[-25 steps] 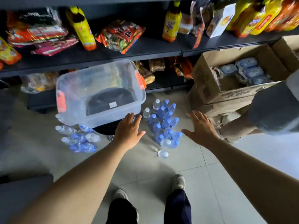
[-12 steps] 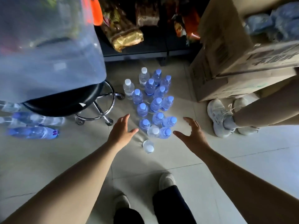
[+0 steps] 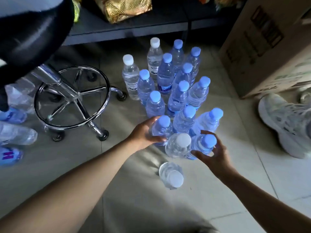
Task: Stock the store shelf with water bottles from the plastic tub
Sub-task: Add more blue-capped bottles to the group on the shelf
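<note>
Several upright water bottles (image 3: 178,98) with blue or white caps stand clustered on the tiled floor in front of the dark bottom shelf (image 3: 127,28). My left hand (image 3: 143,133) wraps around a blue-capped bottle (image 3: 162,127) at the cluster's near left. My right hand (image 3: 213,152) grips another blue-capped bottle (image 3: 204,144) at the near right. A white-capped bottle (image 3: 178,146) stands between the two hands, and a second one (image 3: 171,176) stands alone closer to me. Only a pale edge of the plastic tub (image 3: 18,4) shows at the top left.
A black stool (image 3: 33,31) with a chrome ring base (image 3: 72,96) stands at the left, under the tub. More bottles (image 3: 16,134) lie on the floor at the far left. A cardboard box (image 3: 269,47) and another person's shoe (image 3: 286,123) are at the right.
The view has dropped closer to the floor. Both hands have gone from hovering open above the bottles to closing around one blue-capped bottle each.
</note>
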Demonstrator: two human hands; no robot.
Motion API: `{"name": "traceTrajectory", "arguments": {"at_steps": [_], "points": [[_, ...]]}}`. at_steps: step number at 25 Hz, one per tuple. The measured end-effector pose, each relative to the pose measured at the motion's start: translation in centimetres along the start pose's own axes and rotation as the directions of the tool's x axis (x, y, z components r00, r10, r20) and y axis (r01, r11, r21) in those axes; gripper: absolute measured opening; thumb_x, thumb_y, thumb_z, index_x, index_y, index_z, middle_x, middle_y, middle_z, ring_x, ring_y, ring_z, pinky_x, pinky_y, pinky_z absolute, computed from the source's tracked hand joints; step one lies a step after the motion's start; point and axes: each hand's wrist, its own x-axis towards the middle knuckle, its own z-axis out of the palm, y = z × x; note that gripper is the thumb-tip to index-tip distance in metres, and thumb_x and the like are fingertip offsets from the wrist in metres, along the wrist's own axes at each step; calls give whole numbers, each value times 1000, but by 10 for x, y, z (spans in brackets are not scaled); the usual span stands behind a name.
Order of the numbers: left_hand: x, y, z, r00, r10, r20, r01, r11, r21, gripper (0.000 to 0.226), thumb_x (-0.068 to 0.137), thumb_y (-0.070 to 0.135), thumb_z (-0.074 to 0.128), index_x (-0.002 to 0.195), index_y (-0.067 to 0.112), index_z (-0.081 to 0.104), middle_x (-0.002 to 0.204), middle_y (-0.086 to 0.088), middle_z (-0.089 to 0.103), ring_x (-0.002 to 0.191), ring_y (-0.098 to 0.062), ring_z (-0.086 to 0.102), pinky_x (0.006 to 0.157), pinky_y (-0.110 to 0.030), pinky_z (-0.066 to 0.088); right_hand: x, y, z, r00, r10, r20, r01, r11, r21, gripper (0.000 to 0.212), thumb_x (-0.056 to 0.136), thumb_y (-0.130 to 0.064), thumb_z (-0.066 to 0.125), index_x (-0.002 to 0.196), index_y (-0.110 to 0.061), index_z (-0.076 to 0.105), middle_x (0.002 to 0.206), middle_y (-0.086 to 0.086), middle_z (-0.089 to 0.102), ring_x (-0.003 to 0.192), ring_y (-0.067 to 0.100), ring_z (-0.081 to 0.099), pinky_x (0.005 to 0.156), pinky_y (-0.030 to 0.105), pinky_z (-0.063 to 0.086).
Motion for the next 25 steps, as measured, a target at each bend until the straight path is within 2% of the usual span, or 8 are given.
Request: {"name": "traceTrajectory", "arguments": {"at_steps": [2, 4, 9, 13, 15, 18, 22, 25], "points": [[11, -5, 1, 999, 27, 32, -24, 997, -73, 82, 46, 42, 87, 120, 36, 51, 125, 8, 60, 118, -13, 55, 104, -26, 39, 4, 9, 3, 999, -31, -20, 31, 999, -11, 71, 50, -47, 83, 114, -46, 52, 111, -20, 64, 103, 8, 61, 91, 28, 47], [15, -5, 0, 998, 44, 49, -40, 996, -84, 91, 51, 35, 88, 131, 24, 46, 130, 5, 56, 121, -12, 53, 106, -28, 38, 4, 13, 4, 999, -45, -20, 45, 999, 5, 71, 54, -30, 90, 112, -46, 52, 109, -16, 65, 102, 10, 62, 90, 26, 48], [6, 1, -2, 992, 118, 55, -114, 991, -71, 74, 44, 40, 81, 109, 38, 47, 122, -2, 59, 113, -18, 56, 105, -39, 43, 2, 12, 1, 997, -66, -26, 67, 997, 45, 67, 62, -8, 87, 116, -27, 51, 111, -9, 64, 96, -1, 61, 84, 13, 48], [6, 4, -1, 986, 166, -9, -166, 986, 17, 76, 56, 24, 88, 122, 30, 50, 119, 5, 60, 113, -15, 56, 107, -42, 41, 3, -2, -3, 998, -48, -27, 48, 999, 13, 59, 67, -9, 83, 118, -20, 57, 105, -11, 67, 85, -9, 62, 72, 6, 48], [-6, 14, -4, 987, 147, -65, -146, 989, 25, 80, 51, 36, 87, 122, 28, 51, 120, 4, 63, 114, -18, 58, 105, -42, 43, -4, -23, -13, 999, -45, -11, 44, 999, -18, 54, 70, -10, 82, 116, -22, 56, 99, -11, 64, 83, -2, 61, 65, 7, 45], [-51, 61, -19, 983, 96, -159, -100, 995, -19, 77, 52, 39, 86, 121, 24, 53, 117, 2, 66, 107, -18, 63, 100, -43, 47, -32, -88, -43, 1000, -30, 5, 30, 999, -44, 54, 72, -12, 80, 118, -26, 54, 99, -11, 61, 85, 6, 58, 63, 9, 42], [-129, 166, -53, 979, 108, -175, -121, 991, -63, 70, 53, 37, 84, 115, 22, 55, 116, -2, 67, 107, -19, 64, 100, -42, 48, -77, -217, -98, 994, -97, 51, 99, 995, -35, 41, 74, -7, 78, 96, -29, 53, 83, -19, 58, 65, -15, 57, 54, 0, 40], [-189, 265, -89, 972, 110, -207, -124, 991, -57, 68, 50, 43, 82, 111, 24, 58, 112, 0, 69, 104, -18, 65, 97, -42, 50, -110, -326, -135, 985, -161, 55, 164, 985, -57, 40, 72, -10, 80, 88, -35, 54, 82, -18, 60, 70, -4, 57, 61, 8, 45]]}}
